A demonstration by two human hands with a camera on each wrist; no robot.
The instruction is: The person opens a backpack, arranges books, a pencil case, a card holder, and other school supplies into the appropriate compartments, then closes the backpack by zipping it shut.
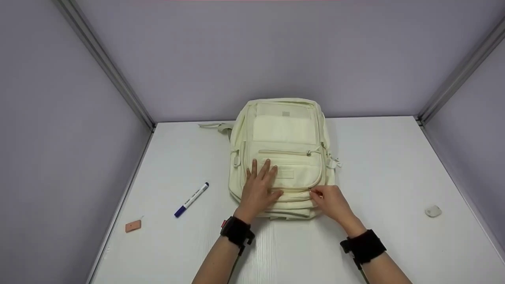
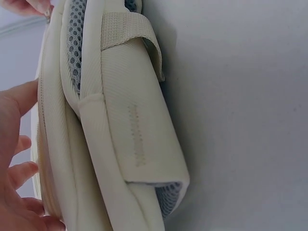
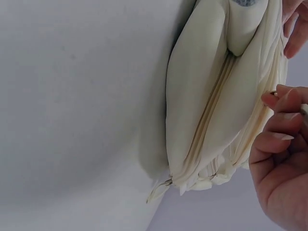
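A cream backpack [image 1: 285, 130] lies front side up on the white table, with zipped pockets across its front. My left hand [image 1: 258, 191] rests on its lower front, fingers spread and thumb toward the right. At the lower right of the front pocket, my right hand [image 1: 331, 201] pinches a zipper pull with thumb and forefinger. In the right wrist view the right hand [image 3: 284, 149] has its fingertips at the zipper, the other fingers curled. The left wrist view shows the left hand [image 2: 19, 159] against the bag's front, beside its padded bottom end [image 2: 134, 106].
A marker with a blue cap [image 1: 191, 200] lies left of the backpack. Farther left is a small orange-brown block [image 1: 133, 226]. Near the table's right side sits a small whitish object [image 1: 433, 211]. A strap [image 1: 215, 125] trails from the bag's upper left. Grey panels [image 1: 252, 51] enclose the table.
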